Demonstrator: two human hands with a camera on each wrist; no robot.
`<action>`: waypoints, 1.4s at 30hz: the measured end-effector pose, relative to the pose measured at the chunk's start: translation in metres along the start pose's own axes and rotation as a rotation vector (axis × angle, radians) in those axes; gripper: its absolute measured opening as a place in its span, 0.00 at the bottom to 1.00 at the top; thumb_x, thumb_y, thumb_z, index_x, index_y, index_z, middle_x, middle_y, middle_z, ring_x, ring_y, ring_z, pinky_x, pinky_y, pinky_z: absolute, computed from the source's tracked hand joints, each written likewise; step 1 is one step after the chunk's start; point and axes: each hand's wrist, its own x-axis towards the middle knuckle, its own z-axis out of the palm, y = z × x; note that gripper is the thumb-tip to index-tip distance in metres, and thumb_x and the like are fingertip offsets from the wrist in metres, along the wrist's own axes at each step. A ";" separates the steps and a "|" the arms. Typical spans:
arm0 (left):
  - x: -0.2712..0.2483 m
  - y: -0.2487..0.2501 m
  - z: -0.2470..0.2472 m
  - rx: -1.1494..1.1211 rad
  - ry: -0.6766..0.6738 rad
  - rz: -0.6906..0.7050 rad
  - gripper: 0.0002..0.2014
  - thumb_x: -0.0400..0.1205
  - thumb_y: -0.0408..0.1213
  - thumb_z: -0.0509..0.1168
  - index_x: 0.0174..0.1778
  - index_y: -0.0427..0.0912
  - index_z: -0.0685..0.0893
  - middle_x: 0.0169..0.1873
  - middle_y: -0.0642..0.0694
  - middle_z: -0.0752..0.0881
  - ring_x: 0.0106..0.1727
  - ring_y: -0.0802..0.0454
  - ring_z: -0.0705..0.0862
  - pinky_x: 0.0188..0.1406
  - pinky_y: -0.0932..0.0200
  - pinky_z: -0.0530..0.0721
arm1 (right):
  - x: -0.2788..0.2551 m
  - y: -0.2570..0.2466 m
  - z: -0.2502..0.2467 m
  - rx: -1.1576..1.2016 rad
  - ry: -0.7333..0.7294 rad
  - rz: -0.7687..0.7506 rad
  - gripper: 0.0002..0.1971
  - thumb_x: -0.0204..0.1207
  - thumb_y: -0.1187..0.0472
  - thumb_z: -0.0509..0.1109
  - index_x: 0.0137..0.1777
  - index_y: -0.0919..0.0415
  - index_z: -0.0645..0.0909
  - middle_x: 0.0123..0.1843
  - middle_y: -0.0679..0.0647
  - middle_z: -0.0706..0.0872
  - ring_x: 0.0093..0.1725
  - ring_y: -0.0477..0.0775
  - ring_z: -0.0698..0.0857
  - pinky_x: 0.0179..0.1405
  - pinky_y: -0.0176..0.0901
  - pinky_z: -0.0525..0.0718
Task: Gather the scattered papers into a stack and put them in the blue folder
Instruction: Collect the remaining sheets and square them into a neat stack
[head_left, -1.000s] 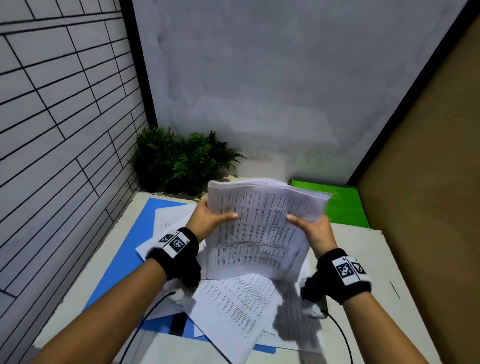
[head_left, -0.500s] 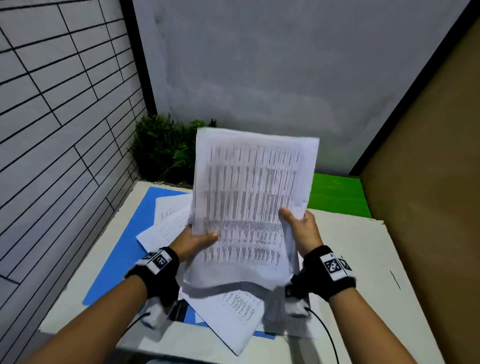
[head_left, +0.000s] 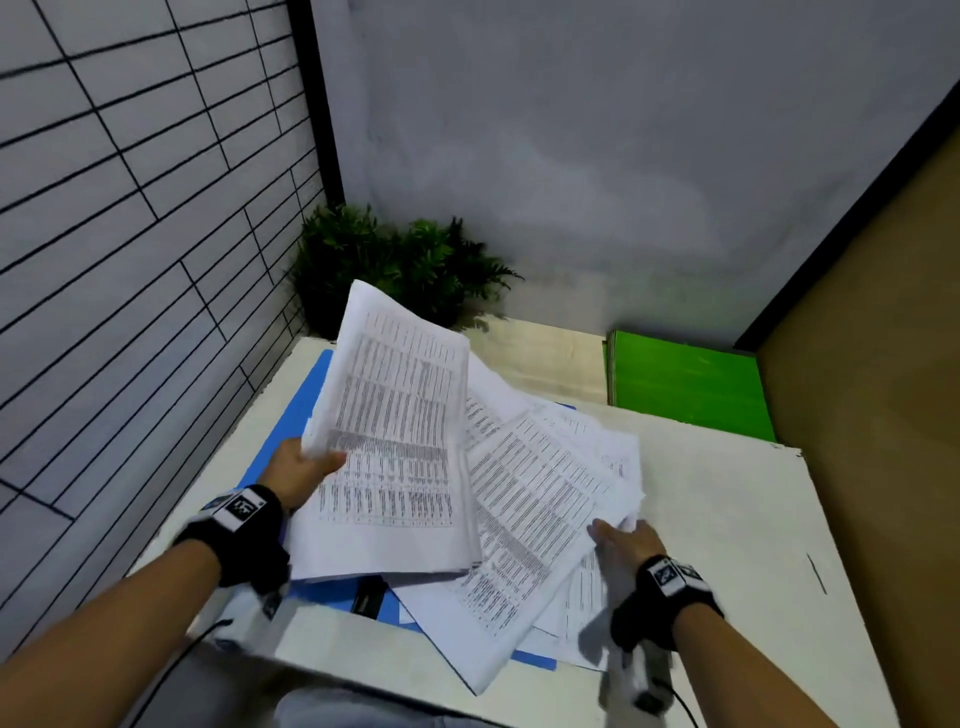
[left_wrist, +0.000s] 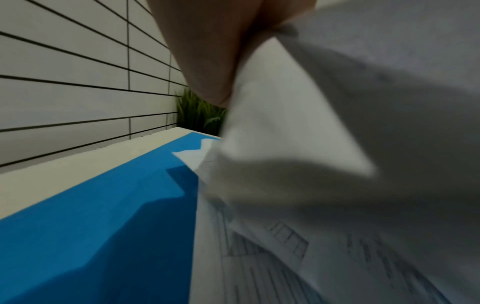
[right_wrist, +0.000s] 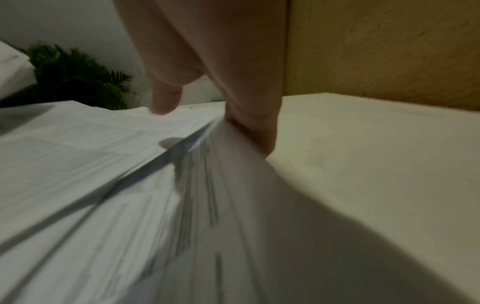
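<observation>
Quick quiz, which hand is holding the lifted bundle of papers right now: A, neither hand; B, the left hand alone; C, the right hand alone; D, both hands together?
B: the left hand alone grips the raised bundle of papers at its edge, while the right hand is down on the loose sheets spread over the blue folder.

Thin matt printed papers (head_left: 395, 441); seemingly smooth, matt blue folder (left_wrist: 78, 226).

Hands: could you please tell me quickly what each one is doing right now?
Left hand: grips a raised stack.
Right hand: pinches the loose papers at their edge.
</observation>
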 end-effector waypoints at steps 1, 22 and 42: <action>-0.001 -0.001 -0.002 0.015 0.004 -0.004 0.05 0.76 0.30 0.67 0.39 0.33 0.79 0.25 0.44 0.74 0.28 0.48 0.72 0.28 0.62 0.67 | -0.002 -0.005 0.008 0.009 -0.026 -0.023 0.32 0.62 0.48 0.77 0.61 0.69 0.78 0.61 0.65 0.85 0.55 0.64 0.84 0.52 0.48 0.81; -0.006 -0.055 -0.058 -0.036 0.106 -0.179 0.16 0.72 0.38 0.72 0.49 0.30 0.82 0.39 0.33 0.82 0.38 0.43 0.80 0.39 0.48 0.77 | -0.022 -0.068 0.029 0.073 0.046 -0.136 0.24 0.70 0.66 0.73 0.66 0.72 0.74 0.62 0.69 0.83 0.55 0.65 0.83 0.52 0.46 0.80; -0.029 -0.051 -0.058 -0.090 0.188 -0.131 0.13 0.75 0.38 0.70 0.48 0.30 0.83 0.40 0.31 0.85 0.39 0.40 0.82 0.47 0.39 0.84 | -0.014 -0.061 0.000 -0.096 0.028 -0.249 0.19 0.77 0.63 0.66 0.63 0.78 0.74 0.49 0.67 0.80 0.45 0.60 0.77 0.43 0.45 0.72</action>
